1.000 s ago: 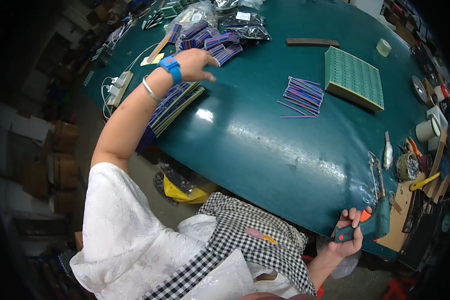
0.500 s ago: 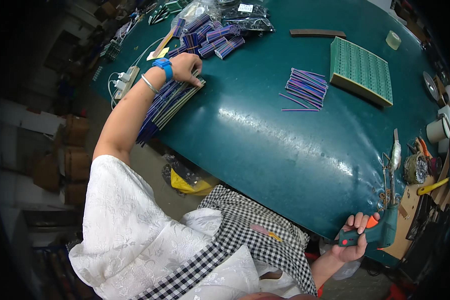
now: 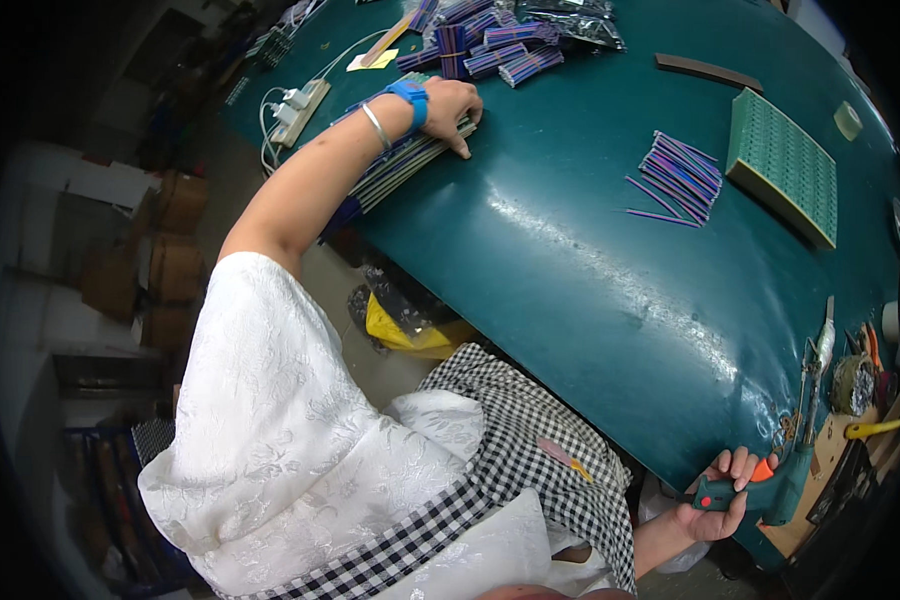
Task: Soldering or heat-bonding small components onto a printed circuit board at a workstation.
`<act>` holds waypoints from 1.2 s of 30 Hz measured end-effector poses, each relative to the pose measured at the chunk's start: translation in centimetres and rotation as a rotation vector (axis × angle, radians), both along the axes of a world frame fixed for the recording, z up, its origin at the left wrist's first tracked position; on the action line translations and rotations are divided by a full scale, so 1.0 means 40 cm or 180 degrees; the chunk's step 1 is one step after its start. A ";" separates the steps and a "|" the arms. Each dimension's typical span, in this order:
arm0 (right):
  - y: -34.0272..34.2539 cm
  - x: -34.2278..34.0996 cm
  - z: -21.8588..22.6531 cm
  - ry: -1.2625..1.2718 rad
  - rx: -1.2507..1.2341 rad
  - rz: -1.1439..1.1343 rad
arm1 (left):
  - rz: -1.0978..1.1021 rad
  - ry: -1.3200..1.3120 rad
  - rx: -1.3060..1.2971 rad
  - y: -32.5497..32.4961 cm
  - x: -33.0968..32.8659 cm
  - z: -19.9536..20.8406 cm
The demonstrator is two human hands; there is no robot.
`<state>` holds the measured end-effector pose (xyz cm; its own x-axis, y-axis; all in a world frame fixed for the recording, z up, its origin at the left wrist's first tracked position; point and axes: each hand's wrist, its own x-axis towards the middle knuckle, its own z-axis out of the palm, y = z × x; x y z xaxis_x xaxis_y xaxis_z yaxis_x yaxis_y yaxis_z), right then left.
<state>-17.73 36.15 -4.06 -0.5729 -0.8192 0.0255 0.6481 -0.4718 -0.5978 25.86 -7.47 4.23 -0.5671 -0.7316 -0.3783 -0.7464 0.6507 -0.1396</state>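
At the table's left edge, my left hand (image 3: 450, 110) bends over the end of a stack of pale circuit board strips (image 3: 405, 172) with blue wires. The thumb is down at the near side and the fingers curl over the far side; the palm hides part of the stack. My right hand (image 3: 722, 482) is closed round the green handle of a soldering gun (image 3: 792, 488) with an orange trigger, at the table's near right edge. Its metal front parts point away from me over the table.
Bundled blue-purple wires (image 3: 495, 48) lie at the back. A loose wire pile (image 3: 682, 178) lies beside a green perforated block (image 3: 785, 165). There is a dark bar (image 3: 708, 70), a tape roll (image 3: 847, 121), a power strip (image 3: 302, 112) at left, and a yellow-handled tool (image 3: 872, 429) at right.
The whole view has shifted, so table things appear further right. My left thumb now reaches lower over the end of the strips. My right hand still holds the soldering gun.
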 end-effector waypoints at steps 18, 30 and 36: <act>-0.001 -0.019 0.002 0.0008 -0.0294 -0.0212 | -0.1056 0.1913 -0.0807 0.059 -0.421 0.021; 0.001 -0.018 -0.011 -0.0472 -0.0469 -0.0086 | -0.1354 0.2605 -0.1031 0.107 -0.882 -0.123; -0.002 -0.019 -0.019 -0.0475 -0.0697 -0.0025 | -0.1864 0.3335 -0.1825 0.138 -0.854 -0.070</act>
<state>-18.49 36.06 -4.82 -0.5899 -0.7991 0.1164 0.7173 -0.5847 -0.3788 -8.29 -1.94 1.42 -0.6830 -0.1894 0.7054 -0.3004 0.9532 -0.0350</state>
